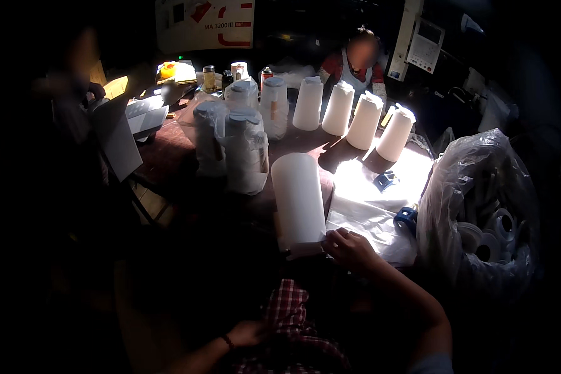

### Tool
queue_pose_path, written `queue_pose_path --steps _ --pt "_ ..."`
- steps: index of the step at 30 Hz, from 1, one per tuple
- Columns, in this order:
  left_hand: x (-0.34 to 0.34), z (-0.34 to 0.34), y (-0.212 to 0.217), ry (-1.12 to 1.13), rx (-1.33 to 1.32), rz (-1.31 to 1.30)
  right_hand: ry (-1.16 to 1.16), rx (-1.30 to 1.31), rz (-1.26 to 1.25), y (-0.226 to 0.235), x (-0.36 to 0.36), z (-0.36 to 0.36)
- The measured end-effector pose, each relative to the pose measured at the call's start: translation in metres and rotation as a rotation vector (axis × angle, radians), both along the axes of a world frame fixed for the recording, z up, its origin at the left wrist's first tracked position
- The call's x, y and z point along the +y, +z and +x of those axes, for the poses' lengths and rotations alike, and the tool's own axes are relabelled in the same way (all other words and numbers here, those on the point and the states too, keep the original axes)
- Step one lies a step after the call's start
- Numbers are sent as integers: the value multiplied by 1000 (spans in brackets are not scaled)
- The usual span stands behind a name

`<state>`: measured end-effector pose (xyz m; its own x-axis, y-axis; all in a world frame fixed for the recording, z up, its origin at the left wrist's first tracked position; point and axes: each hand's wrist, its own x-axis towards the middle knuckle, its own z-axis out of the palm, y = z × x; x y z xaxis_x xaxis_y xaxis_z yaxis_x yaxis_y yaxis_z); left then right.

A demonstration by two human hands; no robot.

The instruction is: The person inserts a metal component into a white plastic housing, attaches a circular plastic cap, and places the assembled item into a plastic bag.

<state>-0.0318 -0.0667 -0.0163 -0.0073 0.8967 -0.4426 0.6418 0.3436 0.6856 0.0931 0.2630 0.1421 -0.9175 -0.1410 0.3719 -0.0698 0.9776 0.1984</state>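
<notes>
A tall white plastic jug body (298,198) stands on the table edge in front of me. My right hand (349,248) rests at its base, fingers touching its lower rim. My left hand (246,333) lies low in the dark on a red and white checked cloth (291,315) over my lap; I cannot make out anything held in it. Both forearms come up from the lower edge.
Several white jugs (338,109) stand in a row across the table, some bagged in clear plastic (246,149). A sheet of clear plastic bags (371,209) lies in sunlight with blue parts (407,218). A big clear sack of white parts (480,218) sits right. A person (358,62) works opposite.
</notes>
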Motion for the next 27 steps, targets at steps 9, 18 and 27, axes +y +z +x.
queue_pose_path --steps 9,18,27 --pt "62 -50 91 784 -336 656 100 12 -346 -10 -109 84" --pt "177 -15 78 478 -394 779 40 -93 -414 -83 -183 149" --pt "190 -8 115 399 -513 842 -1007 353 -782 -58 -233 328"
